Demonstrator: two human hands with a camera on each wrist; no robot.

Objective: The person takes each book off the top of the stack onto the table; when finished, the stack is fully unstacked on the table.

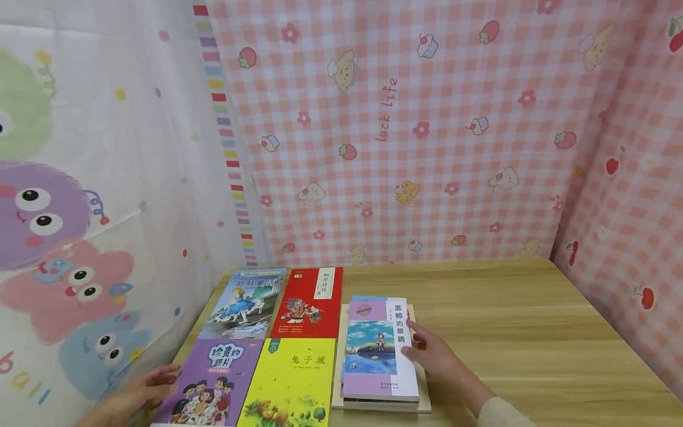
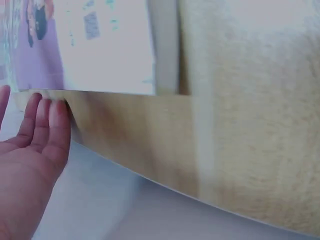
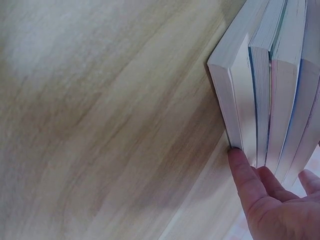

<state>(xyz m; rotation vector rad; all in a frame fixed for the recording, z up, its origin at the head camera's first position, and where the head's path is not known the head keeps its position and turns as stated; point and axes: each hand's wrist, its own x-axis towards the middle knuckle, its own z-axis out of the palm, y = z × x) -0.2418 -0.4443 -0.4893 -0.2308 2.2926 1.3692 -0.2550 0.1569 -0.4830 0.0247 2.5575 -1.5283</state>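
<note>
A stack of books is topped by a white and lilac book with a sea picture. My right hand touches the stack's right side. In the right wrist view its fingers lie against the edges of several stacked books. At the table's left side, my left hand is beside a purple book with cartoon children. The left wrist view shows the fingers loosely extended near a book's edge, with nothing gripped. Whether they touch it cannot be told.
A yellow book adjoins the purple one. Behind them lie a red book and a blue book. The wooden table extends to the right. A pink checked cloth hangs behind, and a white cartoon cloth hangs left.
</note>
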